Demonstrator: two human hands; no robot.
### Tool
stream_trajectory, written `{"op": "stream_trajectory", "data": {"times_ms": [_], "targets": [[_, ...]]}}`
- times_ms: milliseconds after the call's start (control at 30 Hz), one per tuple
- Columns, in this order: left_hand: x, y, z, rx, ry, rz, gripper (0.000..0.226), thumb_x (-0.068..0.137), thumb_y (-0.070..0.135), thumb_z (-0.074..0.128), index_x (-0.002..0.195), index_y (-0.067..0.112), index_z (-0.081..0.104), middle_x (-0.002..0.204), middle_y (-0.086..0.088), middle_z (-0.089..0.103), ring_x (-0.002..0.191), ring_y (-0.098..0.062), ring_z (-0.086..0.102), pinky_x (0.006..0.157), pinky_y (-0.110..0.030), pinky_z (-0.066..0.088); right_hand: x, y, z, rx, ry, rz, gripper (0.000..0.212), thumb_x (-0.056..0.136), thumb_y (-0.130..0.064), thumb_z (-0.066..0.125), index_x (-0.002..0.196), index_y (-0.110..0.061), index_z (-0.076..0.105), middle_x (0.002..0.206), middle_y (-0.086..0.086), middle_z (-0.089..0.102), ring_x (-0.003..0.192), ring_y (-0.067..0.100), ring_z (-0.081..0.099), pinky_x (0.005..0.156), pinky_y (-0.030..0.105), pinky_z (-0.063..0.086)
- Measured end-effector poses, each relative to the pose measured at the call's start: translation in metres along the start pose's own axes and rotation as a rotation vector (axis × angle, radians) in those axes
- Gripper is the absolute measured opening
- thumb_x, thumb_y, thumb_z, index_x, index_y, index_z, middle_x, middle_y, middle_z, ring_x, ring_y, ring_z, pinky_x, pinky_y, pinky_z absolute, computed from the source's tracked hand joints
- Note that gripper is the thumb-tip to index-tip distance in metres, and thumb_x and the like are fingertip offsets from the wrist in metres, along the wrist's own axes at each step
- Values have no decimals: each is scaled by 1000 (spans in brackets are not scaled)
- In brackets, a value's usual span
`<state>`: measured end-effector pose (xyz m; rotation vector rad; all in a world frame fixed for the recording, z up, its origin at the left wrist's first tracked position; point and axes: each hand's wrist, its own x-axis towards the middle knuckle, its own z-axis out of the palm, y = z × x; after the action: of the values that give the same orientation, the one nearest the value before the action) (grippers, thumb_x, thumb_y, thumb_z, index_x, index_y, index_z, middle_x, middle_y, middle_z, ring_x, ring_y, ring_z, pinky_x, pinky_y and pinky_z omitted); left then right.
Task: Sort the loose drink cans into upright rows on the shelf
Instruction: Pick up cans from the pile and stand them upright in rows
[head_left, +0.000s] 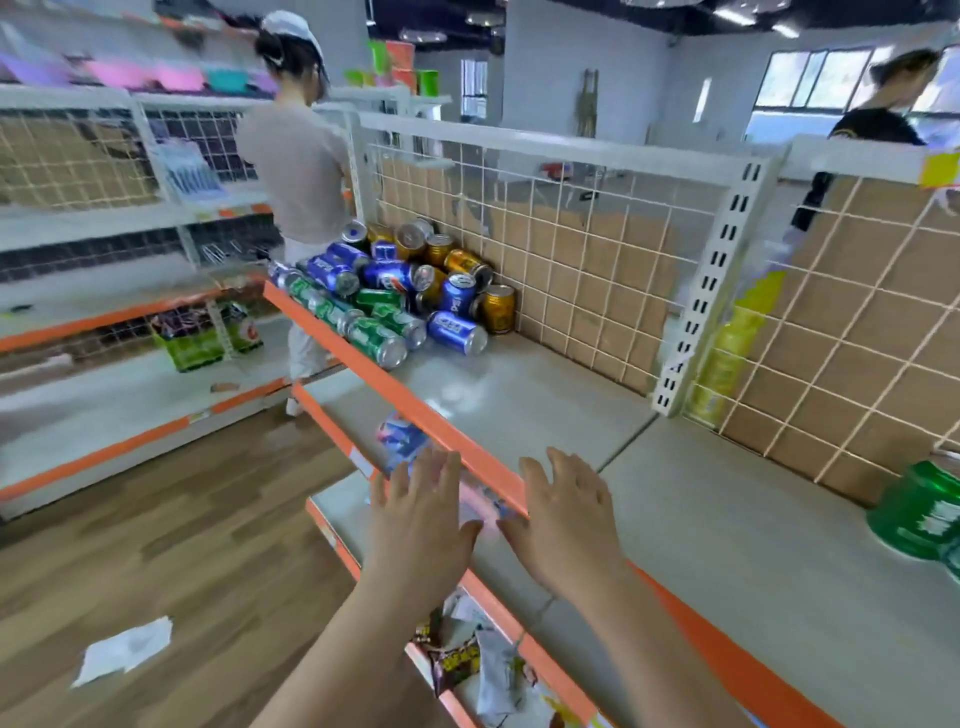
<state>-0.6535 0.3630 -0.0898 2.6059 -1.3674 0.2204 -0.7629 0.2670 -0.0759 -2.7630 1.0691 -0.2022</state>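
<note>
A heap of loose drink cans lies at the far left end of the grey shelf, against the wire mesh back. Blue cans, green cans and gold cans are mixed, most on their sides. My left hand and my right hand hover side by side over the shelf's orange front edge, fingers spread, holding nothing. Both hands are well short of the heap.
A green can pack stands at the shelf's right edge. Snack packets lie on the lower shelves. One person stands in the aisle beside the cans, another person behind the mesh. Paper lies on the wooden floor.
</note>
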Motion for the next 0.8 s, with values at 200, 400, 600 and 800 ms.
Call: {"op": "stream_trajectory", "data": {"times_ms": [200, 400, 600, 800], "targets": [[45, -51, 11, -13, 68, -60, 66, 44, 41, 87, 101, 22, 57, 95, -7, 69, 76, -30, 68, 66, -48, 54, 70, -19, 15, -7, -52, -35, 53, 90, -47, 48, 135, -21, 37, 144, 7, 33, 133, 29, 29, 105, 37, 30], [132, -97, 34, -26, 1, -92, 55, 66, 39, 75, 115, 16, 63, 108, -10, 64, 91, -34, 66, 74, -45, 51, 178, -30, 30, 23, -20, -21, 54, 90, -47, 46, 136, -20, 37, 140, 5, 37, 129, 27, 33, 101, 35, 33], [226, -127, 35, 2, -14, -92, 58, 92, 49, 44, 142, 28, 25, 150, 0, 27, 133, -22, 36, 105, -33, 31, 288, -51, 29, 17, 22, -59, 48, 89, -47, 49, 127, -17, 45, 130, 8, 45, 121, 29, 41, 95, 37, 38], [296, -176, 36, -37, 4, -100, 53, 77, 42, 69, 123, 18, 56, 122, -8, 57, 99, -33, 62, 74, -40, 51, 366, -79, 33, 75, 136, -85, 41, 86, -39, 54, 121, -18, 53, 122, 6, 51, 114, 30, 46, 88, 38, 39]]}}
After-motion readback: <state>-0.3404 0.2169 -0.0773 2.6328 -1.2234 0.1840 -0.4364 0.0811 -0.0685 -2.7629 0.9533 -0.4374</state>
